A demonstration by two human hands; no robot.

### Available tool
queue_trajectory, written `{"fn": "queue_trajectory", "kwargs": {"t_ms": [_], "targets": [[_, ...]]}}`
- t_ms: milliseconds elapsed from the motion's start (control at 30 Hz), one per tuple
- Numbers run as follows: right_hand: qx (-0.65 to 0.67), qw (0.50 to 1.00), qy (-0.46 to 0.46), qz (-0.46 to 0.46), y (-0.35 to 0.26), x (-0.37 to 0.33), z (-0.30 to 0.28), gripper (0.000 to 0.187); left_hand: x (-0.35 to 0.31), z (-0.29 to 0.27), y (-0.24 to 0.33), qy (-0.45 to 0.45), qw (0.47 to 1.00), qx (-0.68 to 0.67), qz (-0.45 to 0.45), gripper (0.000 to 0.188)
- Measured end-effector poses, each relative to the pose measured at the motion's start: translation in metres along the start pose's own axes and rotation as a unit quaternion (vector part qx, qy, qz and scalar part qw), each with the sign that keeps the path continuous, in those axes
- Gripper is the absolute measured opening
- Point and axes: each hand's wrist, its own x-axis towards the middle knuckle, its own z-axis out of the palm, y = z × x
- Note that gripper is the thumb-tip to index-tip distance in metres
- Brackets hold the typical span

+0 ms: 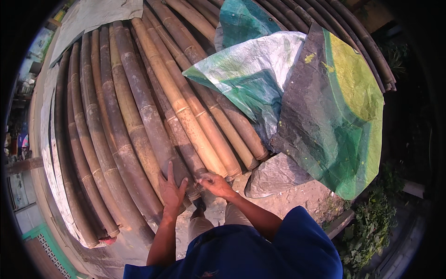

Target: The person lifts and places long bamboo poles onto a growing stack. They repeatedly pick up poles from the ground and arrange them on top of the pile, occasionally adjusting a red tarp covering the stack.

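Note:
Long bamboo poles lie side by side, with their near ends toward me. My left hand (172,191) rests on the near end of a dark brown bamboo pole (147,109), its fingers and thumb spread. Just to the right, my right hand (216,186) is closed, with thumb and fingertips drawn together against the end of the neighbouring bamboo pole (179,132). Whatever lies between those fingertips is too small to make out. A lighter tan bamboo pole (183,111) runs just beyond my right hand.
A crumpled green, white and grey tarp (320,107) covers the poles on the right. A pale sheet (100,17) lies over their far left ends. A grey sack (277,176) sits on the dusty ground beside the pole ends. Leafy plants (371,228) grow at the lower right.

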Motion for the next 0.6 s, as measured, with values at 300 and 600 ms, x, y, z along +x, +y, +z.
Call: {"fn": "queue_trajectory", "kwargs": {"t_ms": [300,600], "targets": [[0.095,0.910,0.390,0.106,0.147,0.003,-0.110,0.044,0.003,-0.003,0.000,-0.017,1.000,-0.011,0.013,0.085],[-0.026,0.875,0.484,-0.015,0.152,0.030,-0.068,0.050,0.003,0.003,-0.009,-0.012,0.999,0.031,0.005,0.089]]}}
